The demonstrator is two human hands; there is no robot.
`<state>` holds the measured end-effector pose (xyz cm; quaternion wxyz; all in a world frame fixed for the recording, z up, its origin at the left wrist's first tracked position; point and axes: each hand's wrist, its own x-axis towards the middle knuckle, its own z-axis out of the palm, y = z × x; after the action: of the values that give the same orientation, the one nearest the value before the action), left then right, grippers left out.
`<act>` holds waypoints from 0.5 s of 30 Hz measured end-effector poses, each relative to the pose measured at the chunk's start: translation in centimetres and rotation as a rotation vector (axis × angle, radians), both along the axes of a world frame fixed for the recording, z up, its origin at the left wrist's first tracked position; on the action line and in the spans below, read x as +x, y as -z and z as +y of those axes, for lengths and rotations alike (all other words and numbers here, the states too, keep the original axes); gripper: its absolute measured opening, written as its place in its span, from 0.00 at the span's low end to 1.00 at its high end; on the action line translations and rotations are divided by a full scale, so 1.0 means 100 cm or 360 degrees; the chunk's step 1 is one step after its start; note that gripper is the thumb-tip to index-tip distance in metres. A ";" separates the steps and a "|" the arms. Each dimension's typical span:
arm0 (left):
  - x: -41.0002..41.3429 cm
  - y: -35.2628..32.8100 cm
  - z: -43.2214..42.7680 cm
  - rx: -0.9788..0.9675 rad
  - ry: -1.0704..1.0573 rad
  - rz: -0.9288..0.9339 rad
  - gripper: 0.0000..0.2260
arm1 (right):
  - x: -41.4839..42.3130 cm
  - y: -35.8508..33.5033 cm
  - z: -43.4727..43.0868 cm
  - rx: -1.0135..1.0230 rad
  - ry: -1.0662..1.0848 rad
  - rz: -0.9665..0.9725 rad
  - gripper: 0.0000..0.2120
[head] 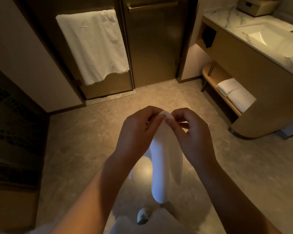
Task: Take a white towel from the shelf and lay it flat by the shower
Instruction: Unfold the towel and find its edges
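A white towel (164, 162) hangs bunched in front of me over the floor. My left hand (139, 132) and my right hand (191, 132) both pinch its top edge close together, near the middle of the view. Its lower end dangles above my shoe. Low on the right, the shelf (215, 81) under the vanity carries folded white towels (235, 93). Two glass shower doors (156, 48) stand shut straight ahead, beyond a stretch of bare floor.
Another white towel (95, 46) hangs on the left door's bar. On the right a vanity (260, 68) with a marble top and sink (267, 36) juts into the room. A dark panel (15, 132) lines the left side. The stone floor (91, 132) lies between.
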<state>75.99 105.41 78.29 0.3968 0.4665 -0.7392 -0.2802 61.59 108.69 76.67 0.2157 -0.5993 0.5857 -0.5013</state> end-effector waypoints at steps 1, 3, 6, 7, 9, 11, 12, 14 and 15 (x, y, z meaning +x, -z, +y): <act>0.000 0.000 0.001 0.0025 0.0012 0.0068 0.05 | 0.000 -0.002 0.001 -0.0037 0.0019 0.0019 0.03; 0.000 0.002 0.001 0.0089 0.0059 0.0153 0.05 | -0.001 -0.007 0.002 -0.0106 0.0060 0.0050 0.02; 0.000 0.006 0.000 0.0170 0.0121 0.0177 0.04 | -0.009 -0.015 0.005 -0.0191 0.0154 0.0044 0.02; -0.002 0.006 0.000 0.0177 0.0126 0.0206 0.04 | -0.012 -0.017 0.007 -0.0212 0.0176 0.0042 0.02; -0.008 0.005 -0.001 0.0147 0.0109 0.0292 0.04 | -0.016 -0.022 0.009 -0.0235 0.0177 0.0033 0.04; -0.014 0.001 -0.002 0.0083 0.0096 0.0319 0.03 | -0.020 -0.029 0.010 -0.0255 0.0133 0.0038 0.06; -0.017 0.000 -0.003 0.0050 0.0104 0.0300 0.03 | -0.023 -0.032 0.009 -0.0265 0.0120 0.0080 0.06; -0.020 -0.002 -0.004 0.0015 0.0136 0.0257 0.03 | -0.027 -0.036 0.007 -0.0269 0.0148 0.0199 0.05; -0.020 -0.001 -0.004 0.0016 0.0152 0.0251 0.03 | -0.028 -0.038 0.006 -0.0271 0.0175 0.0237 0.05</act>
<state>73.96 104.96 78.42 0.4378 0.4092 -0.7255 -0.3383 58.74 109.29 80.43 0.0922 -0.6180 0.5874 -0.5143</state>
